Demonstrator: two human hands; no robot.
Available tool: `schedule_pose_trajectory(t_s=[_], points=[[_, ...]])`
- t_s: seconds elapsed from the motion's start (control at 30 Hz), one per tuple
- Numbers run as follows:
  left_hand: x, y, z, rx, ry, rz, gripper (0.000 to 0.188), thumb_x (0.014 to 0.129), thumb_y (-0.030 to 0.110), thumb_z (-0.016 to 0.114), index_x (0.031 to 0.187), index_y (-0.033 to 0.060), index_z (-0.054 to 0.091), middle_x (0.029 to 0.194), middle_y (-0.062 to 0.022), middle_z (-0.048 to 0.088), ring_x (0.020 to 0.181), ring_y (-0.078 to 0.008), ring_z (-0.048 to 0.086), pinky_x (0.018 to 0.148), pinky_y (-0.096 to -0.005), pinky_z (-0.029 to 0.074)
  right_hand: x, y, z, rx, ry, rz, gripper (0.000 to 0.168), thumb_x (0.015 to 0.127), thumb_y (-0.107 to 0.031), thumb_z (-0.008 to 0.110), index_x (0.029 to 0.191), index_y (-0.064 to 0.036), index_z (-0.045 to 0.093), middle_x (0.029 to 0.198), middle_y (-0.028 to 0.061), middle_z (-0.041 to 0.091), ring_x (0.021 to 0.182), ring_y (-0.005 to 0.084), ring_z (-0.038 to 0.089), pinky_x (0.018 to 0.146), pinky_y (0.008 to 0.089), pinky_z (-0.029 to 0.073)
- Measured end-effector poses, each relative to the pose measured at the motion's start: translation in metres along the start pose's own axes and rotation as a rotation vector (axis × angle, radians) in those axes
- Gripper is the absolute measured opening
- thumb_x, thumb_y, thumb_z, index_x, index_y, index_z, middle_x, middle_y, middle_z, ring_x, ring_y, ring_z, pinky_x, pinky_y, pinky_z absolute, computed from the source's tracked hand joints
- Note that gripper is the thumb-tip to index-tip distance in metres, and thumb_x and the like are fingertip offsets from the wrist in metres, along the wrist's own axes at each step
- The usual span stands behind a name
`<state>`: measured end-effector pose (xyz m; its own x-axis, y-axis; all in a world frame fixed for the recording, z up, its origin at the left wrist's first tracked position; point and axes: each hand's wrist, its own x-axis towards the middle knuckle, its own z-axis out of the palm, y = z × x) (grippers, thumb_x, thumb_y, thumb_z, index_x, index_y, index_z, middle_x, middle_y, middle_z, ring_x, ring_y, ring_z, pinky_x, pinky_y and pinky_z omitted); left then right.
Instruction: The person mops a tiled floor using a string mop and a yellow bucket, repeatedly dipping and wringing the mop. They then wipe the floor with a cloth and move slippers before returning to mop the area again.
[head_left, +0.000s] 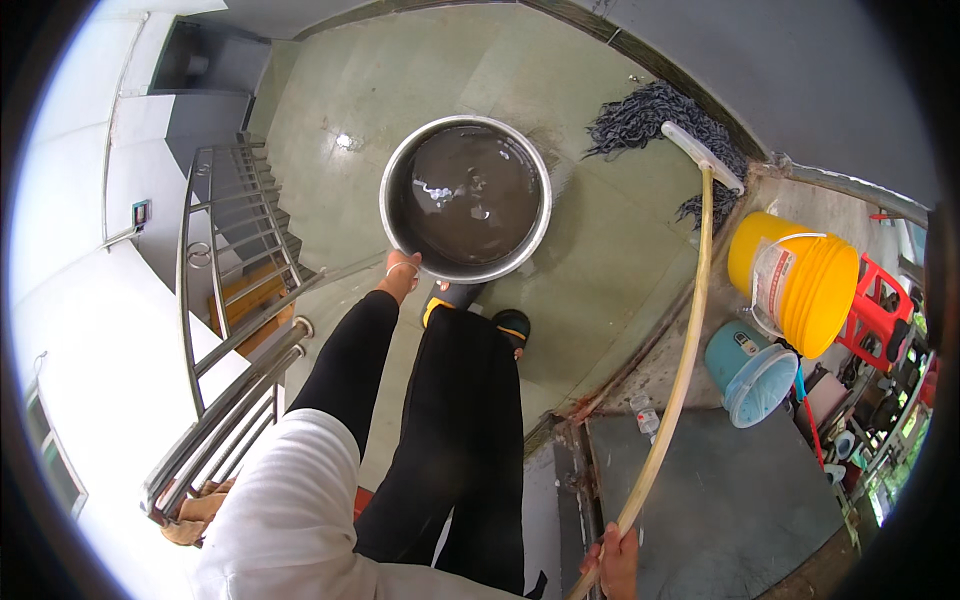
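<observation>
My left hand (403, 274) grips the near left rim of a round metal basin (541, 225) that holds dark, murky water (480, 191). My right hand (616, 559), at the bottom of the view, is closed around the long wooden handle (686, 360) of a mop. The handle runs up to a white plastic head (701, 157), and a bundle of grey mop strands (652, 112) lies on the floor by the wall there. Whether the basin touches the floor is hard to tell. My feet in dark sandals (512, 330) are just below it.
At the right stand a yellow bucket (795, 277), a light blue bin (739, 360) with a bag in it, and a red plastic stool (881, 311). A clear bottle (645, 416) lies near the handle. Stairs and a metal railing (247, 337) are at the left. The tiled floor looks wet in places.
</observation>
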<state>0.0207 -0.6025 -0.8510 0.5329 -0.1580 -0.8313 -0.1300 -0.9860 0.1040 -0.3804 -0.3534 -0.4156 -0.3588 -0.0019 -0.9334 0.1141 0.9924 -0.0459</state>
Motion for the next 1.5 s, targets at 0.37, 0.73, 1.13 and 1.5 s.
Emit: schedule_pose_trajectory(t_s=[0.37,0.73,1.13,1.5], points=[[0.035,-0.076,0.002,-0.16,-0.047,-0.021,0.031,0.081,0.019,0.069,0.097,-0.0016,0.053,0.082,-0.0119,0.06,0.06,-0.0237,0.056,0.047,-0.037,0.049,-0.001,-0.005,-0.001,-0.049,-0.03,0.064,0.028,0.095,-0.039,0.044,0.087,-0.012,0.042,0.053,-0.0005,0.04,0.042,0.0125,0.04,0.037,0.0275,0.034],[0.047,-0.111,-0.007,-0.152,-0.006,0.013,0.028,0.081,0.019,0.069,0.091,-0.004,0.056,0.071,-0.0136,0.061,0.052,-0.0224,0.059,0.045,-0.0338,0.049,0.002,-0.007,0.003,0.077,-0.023,0.2,0.03,0.089,-0.037,0.052,0.101,-0.01,0.045,0.065,0.0056,0.048,0.05,0.0193,0.049,0.046,0.035,0.045],[-0.343,-0.083,-0.127,-0.013,-0.674,1.036,0.053,0.072,0.012,0.072,0.118,0.0017,0.048,0.114,-0.0179,0.05,0.101,-0.0316,0.054,0.086,-0.0373,0.047,-0.047,-0.084,0.011,0.526,-0.318,-0.196,0.03,0.092,-0.036,0.045,0.082,-0.008,0.052,0.051,0.0013,0.043,0.033,0.0136,0.038,0.031,0.0294,0.035],[-0.64,0.04,-0.235,-0.621,-0.779,1.646,0.044,0.071,0.011,0.075,0.108,0.0055,0.052,0.117,-0.0141,0.05,0.114,-0.0341,0.046,0.099,-0.0455,0.034,-0.092,-0.234,0.041,0.543,-0.531,-0.632,0.044,0.091,-0.044,0.048,0.105,-0.002,0.051,0.075,0.0085,0.055,0.071,0.0241,0.058,0.065,0.041,0.05]])
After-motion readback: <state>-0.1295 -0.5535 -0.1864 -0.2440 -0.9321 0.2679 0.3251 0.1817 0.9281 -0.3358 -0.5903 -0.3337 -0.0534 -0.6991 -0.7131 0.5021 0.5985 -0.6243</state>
